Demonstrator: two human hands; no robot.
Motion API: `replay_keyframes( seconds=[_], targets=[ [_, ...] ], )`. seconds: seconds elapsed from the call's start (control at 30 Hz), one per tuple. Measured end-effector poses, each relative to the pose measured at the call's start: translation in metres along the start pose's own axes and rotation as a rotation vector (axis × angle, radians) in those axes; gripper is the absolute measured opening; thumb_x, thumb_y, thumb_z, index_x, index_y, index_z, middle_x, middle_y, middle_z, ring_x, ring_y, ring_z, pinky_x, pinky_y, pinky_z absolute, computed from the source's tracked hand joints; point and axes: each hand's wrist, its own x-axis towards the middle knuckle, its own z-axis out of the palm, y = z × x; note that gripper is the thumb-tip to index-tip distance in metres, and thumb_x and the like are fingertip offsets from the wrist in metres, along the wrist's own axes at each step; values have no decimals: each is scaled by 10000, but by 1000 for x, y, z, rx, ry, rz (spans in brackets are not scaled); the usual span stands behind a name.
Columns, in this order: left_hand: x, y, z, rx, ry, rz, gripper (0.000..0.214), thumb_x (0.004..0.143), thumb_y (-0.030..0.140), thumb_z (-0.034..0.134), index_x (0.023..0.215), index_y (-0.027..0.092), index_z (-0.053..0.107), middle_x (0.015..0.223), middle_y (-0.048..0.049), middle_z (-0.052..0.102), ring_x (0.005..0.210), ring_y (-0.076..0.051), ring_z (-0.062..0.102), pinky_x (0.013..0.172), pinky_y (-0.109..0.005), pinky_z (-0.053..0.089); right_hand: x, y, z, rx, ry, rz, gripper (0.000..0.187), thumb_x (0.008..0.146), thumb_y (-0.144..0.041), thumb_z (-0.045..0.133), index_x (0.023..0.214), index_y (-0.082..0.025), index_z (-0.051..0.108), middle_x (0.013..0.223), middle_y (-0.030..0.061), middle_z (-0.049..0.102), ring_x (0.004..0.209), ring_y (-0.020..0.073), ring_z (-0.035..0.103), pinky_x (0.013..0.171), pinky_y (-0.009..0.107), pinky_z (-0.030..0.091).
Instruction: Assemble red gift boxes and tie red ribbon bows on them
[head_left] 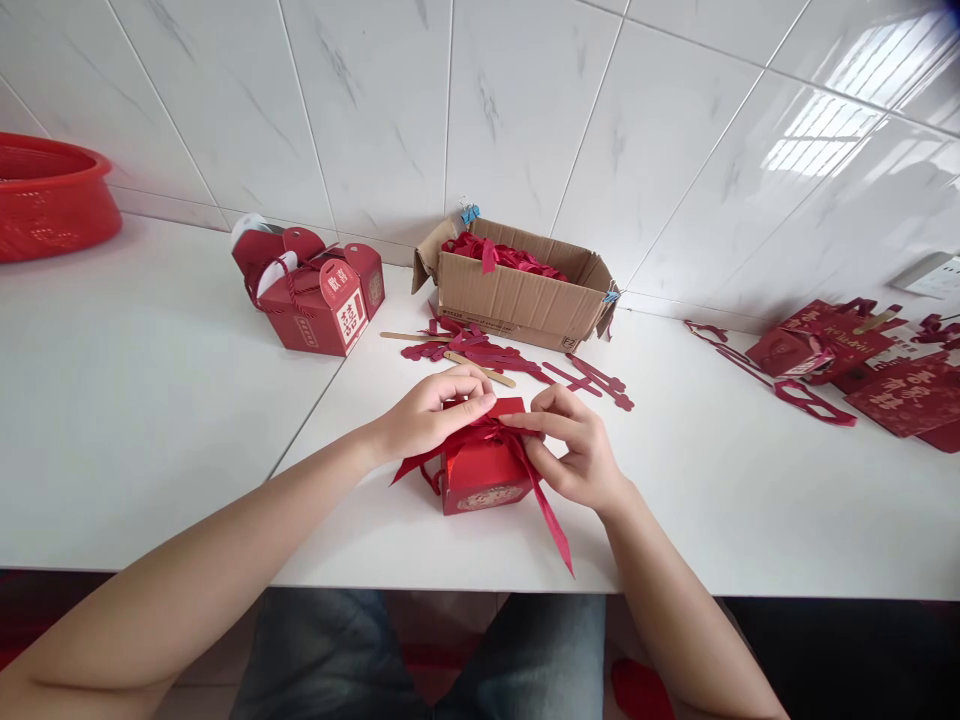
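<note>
A small red gift box [484,490] with a gold round print on its front stands near the table's front edge. Red ribbon [551,525] is tied across its top in a bow, with one tail hanging forward to the right and another out to the left. My left hand [435,412] is at the bow's upper left, thumb and fingers closed on the ribbon. On the right side, my right hand [571,445] pinches the ribbon by the knot. The fingers partly hide the bow's loops. A red cord shows at the box's left side.
Behind the box lie flat red strips [487,352] and wooden sticks [480,369]. A cardboard carton [517,300] of red ribbon stands against the tiled wall. Red boxes [311,310] sit back left, more red boxes [847,350] far right. A red basin [56,205] is at far left.
</note>
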Motion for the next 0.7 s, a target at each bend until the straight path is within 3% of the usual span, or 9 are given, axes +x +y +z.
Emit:
replay_keyframes(
  seconds=[0.1, 0.4, 0.7],
  targets=[
    [0, -1, 0, -7, -7, 1, 410, 911, 427, 471, 595, 165, 465, 901, -53, 576, 722, -143, 516, 671, -296, 445, 0, 0, -1, 7, -15, -14, 398, 820, -46, 463, 1062, -257, 698, 812, 29, 484, 731, 142, 515, 616, 308, 502],
    [-1, -2, -1, 49, -13, 44, 323, 878, 353, 562, 623, 169, 483, 894, -39, 593, 849, -162, 562, 805, -311, 451, -3, 3, -7, 98, -170, -54, 476, 781, -7, 416, 1099, -238, 685, 761, 13, 458, 671, 128, 464, 580, 288, 476],
    [-1, -3, -4, 76, -31, 63, 320, 888, 357, 549, 633, 169, 510, 920, -49, 628, 897, -178, 578, 836, -326, 454, -4, 1, -8, 74, -177, -35, 479, 759, -11, 418, 1109, -227, 663, 748, 11, 491, 641, 125, 468, 562, 274, 455]
  ],
)
